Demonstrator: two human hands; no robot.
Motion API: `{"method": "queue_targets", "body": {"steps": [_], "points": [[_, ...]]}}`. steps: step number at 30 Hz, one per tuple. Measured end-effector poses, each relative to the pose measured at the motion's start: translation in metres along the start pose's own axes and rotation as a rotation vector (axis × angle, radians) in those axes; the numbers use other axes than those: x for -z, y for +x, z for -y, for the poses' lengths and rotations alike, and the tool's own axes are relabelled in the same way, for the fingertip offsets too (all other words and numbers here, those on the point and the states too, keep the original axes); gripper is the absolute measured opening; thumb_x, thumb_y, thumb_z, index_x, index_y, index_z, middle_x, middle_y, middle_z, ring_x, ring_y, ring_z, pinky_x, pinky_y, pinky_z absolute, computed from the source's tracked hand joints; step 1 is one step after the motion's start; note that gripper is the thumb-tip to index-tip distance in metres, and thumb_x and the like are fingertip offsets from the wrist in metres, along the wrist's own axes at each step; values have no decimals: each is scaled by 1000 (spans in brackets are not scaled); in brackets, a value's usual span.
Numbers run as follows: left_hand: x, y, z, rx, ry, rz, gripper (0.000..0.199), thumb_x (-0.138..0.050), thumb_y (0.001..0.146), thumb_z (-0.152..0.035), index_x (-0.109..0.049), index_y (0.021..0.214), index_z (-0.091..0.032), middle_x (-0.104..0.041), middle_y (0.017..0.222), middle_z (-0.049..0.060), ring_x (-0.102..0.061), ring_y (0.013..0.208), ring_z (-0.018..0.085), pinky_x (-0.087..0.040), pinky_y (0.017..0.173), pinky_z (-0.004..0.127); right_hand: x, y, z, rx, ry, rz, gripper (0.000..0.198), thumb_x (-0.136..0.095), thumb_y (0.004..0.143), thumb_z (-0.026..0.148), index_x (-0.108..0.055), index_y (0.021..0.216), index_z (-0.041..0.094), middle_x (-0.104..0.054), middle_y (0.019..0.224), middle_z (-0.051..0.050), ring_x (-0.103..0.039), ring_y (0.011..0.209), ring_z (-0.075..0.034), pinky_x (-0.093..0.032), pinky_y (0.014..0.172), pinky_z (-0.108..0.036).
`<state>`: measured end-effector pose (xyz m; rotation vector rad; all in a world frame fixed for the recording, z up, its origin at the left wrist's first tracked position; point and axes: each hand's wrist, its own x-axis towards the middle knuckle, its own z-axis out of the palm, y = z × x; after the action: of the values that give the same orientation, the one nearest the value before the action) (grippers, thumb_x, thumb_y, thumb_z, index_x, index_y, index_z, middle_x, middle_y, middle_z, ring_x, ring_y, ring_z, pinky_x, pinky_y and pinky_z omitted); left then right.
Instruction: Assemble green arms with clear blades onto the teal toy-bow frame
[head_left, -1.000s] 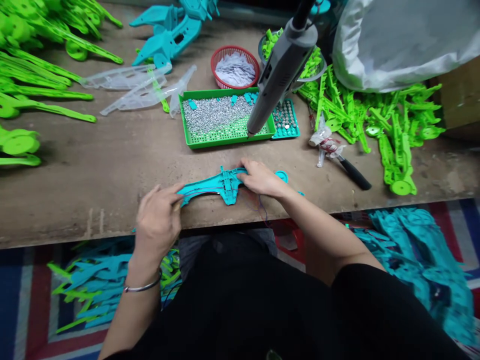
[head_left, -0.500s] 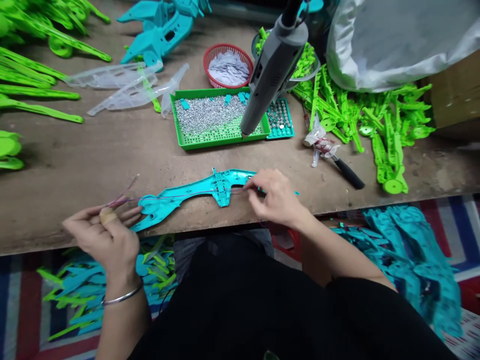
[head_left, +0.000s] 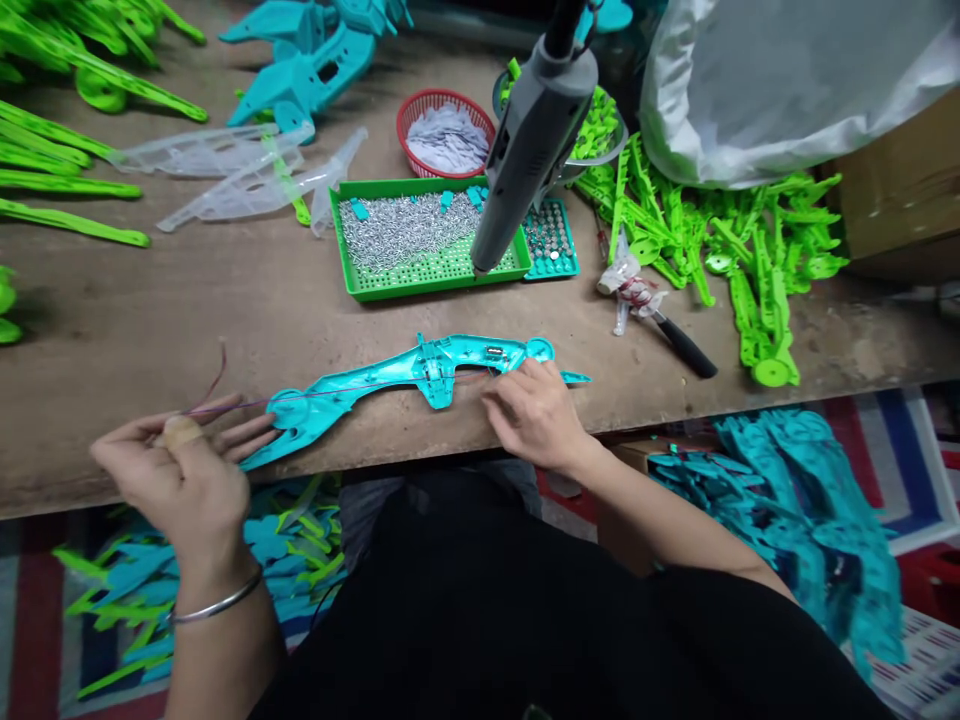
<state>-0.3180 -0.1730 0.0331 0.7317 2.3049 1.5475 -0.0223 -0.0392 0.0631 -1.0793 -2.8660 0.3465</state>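
A turquoise plastic bow-shaped half shell point(head_left: 390, 374) lies hollow side up near the table's front edge, with ribs at its middle and a small metallic part toward its right end. Thin purplish-red wires point(head_left: 345, 390) run along it. At the left end, my left hand point(head_left: 184, 475) pinches the wires between thumb and forefinger; their loose end sticks up beyond the fingers, and the other fingertips touch the shell's tip. Bent over the right part of the shell, my right hand point(head_left: 536, 415) has its fingers closed where the wires run in; the fingertips partly hide the grip.
Behind the shell stands a green tray point(head_left: 435, 294) of screws, with a hanging grey electric screwdriver point(head_left: 525, 150) above it. A hammer with a wrapped head point(head_left: 675, 335) lies to the right. Lime-green parts point(head_left: 772, 280) are piled farther right, and a red basket point(head_left: 405, 130) stands behind.
My left hand has moved slightly left with the wires. My right hand sits slightly lower on the shell, uncovering the metallic part and the round right end. The whole view has shifted a little.
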Motion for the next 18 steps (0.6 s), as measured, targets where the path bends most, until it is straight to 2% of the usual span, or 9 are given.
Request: {"method": "queue_targets", "body": {"steps": [3,5,7,10,12,15,18], "points": [[3,4,6,15,-46,14,30,-50,81,-19,-25,95,-25,-65,92,0,-74,70,19,-65,60,40,-8,-1,4,-106,-173,-1,30,-42,99,26,-70,101,15,-72,91,-13,-50,89,-27,-25,77,-40],[4,6,10,2,-74,30,33,-54,79,-21,-27,96,-25,-66,90,0,-74,70,20,-65,59,40,-14,0,3,-119,-200,-15,32,-39,99,20,-71,99,16,-73,87,-11,-51,86,-25,-25,76,-40],[4,6,13,-27,-113,13,33,-56,78,-24,-29,97,-24,-66,88,0,-74,70,21,-65,57,40,-17,1,-1,-56,-107,-68,31,-42,96,17,-73,96,19,-73,81,-8,-52,82,-24,-26,75,-39],[1,6,14,-57,-178,-18,33,-57,78,-29,-31,97,-24,-67,88,1,-74,68,22,-64,53,39,-13,4,-8,53,171,-147,24,-50,92,19,-73,91,22,-74,78,-2,-55,78,-20,-30,76,-37],[-1,6,15,-48,-200,-4,35,-58,77,-28,-31,98,-23,-68,88,2,-74,65,23,-64,50,39,-8,5,-10,40,264,-180,19,-53,89,23,-71,94,21,-74,85,-3,-56,80,-20,-33,78,-37],[-2,8,18,-45,-235,-1,37,-59,76,-29,-31,99,-23,-69,83,1,-74,62,24,-63,48,38,-6,7,-7,-10,185,-172,26,-61,81,33,-67,100,16,-72,94,-8,-54,86,-24,-33,78,-38],[2,10,23,-52,-269,-13,36,-59,76,-30,-32,99,-23,-70,82,0,-74,64,26,-63,48,40,-12,8,-2,19,78,-119,26,-64,79,34,-65,98,17,-71,91,-7,-51,86,-25,-30,77,-38]]}}
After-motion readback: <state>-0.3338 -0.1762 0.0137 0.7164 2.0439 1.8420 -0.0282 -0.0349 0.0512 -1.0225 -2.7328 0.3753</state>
